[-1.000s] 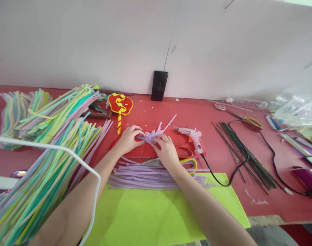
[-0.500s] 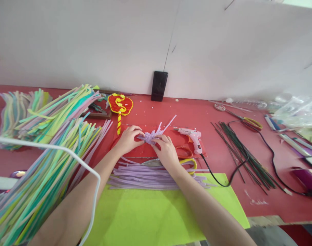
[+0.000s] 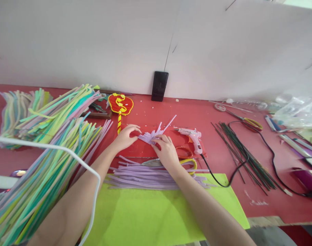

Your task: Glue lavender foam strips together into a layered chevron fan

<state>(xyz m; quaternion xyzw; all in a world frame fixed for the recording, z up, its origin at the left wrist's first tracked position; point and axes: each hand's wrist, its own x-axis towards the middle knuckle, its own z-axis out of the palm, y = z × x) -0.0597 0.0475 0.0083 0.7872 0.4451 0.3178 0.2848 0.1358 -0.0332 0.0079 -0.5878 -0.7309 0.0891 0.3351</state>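
A small piece woven from lilac pipe cleaners (image 3: 153, 135) lies on a red mat (image 3: 143, 150) in the middle of the table. My right hand (image 3: 166, 151) presses its fingertips down on the piece's right side. My left hand (image 3: 126, 137) sits just left of it, fingers curved, fingertips at the piece's left edge. Loose lilac ends stick out up and to the right. A heap of lilac pipe cleaners (image 3: 145, 174) lies under my wrists, on the far edge of a lime green sheet (image 3: 156, 212).
A pink glue gun (image 3: 193, 137) and its black cord lie right of my hands, scissors (image 3: 184, 157) below it. Dark green wires (image 3: 243, 153) fan out further right. Pastel pipe cleaners (image 3: 48, 150) are piled left. A red and yellow fan ornament (image 3: 120, 106) and black phone (image 3: 159, 85) stand behind.
My left hand has slid a little to the left and lifted its fingers off the lilac piece. My right hand has stayed in place.
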